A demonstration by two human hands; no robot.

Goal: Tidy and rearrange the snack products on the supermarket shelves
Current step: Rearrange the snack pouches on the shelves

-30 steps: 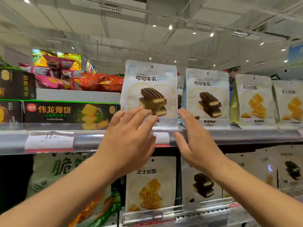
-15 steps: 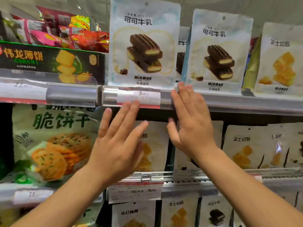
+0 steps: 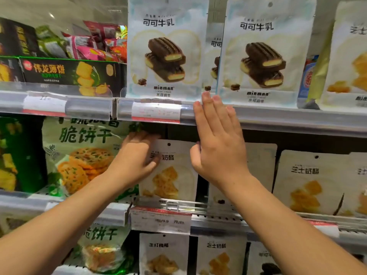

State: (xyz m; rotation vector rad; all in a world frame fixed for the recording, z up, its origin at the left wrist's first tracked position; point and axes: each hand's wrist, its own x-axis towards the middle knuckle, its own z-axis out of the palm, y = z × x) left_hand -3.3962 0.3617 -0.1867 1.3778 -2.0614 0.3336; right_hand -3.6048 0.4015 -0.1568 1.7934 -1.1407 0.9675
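Supermarket snack aisle, head cam, both my bare hands up at the shelves. My left hand (image 3: 137,159) is on the top-left corner of a white cheese-biscuit pouch (image 3: 170,175) on the middle shelf, fingers curled over its edge and thumb across the front, so it has hold of the pouch; pouch stands upright behind the wire rail (image 3: 178,205), just right of a green cracker bag (image 3: 79,155). My right hand (image 3: 218,147) is flat and open, fingers together, holding nothing, its fingertips (image 3: 206,96) reaching the clear price strip (image 3: 155,112) of the top shelf, palm in front of the gap beside the pouch.

Top shelf: 2 white chocolate-biscuit pouches in front (image 3: 166,50) (image 3: 264,54), a 3rd showing between them behind, 1 yellow-biscuit pouch (image 3: 349,62) at far right. To the left, 1 dark cracker box (image 3: 73,70) w/ pink and red bags piled behind, too jumbled to count. 2 price tags on the strip (image 3: 44,104) (image 3: 156,113).

Middle shelf, right of my hands: at least 2 more cheese pouches (image 3: 309,181), partly overlapping. Bottom row: 3 white pouches (image 3: 162,253) visible, 1 more green bag (image 3: 101,249)
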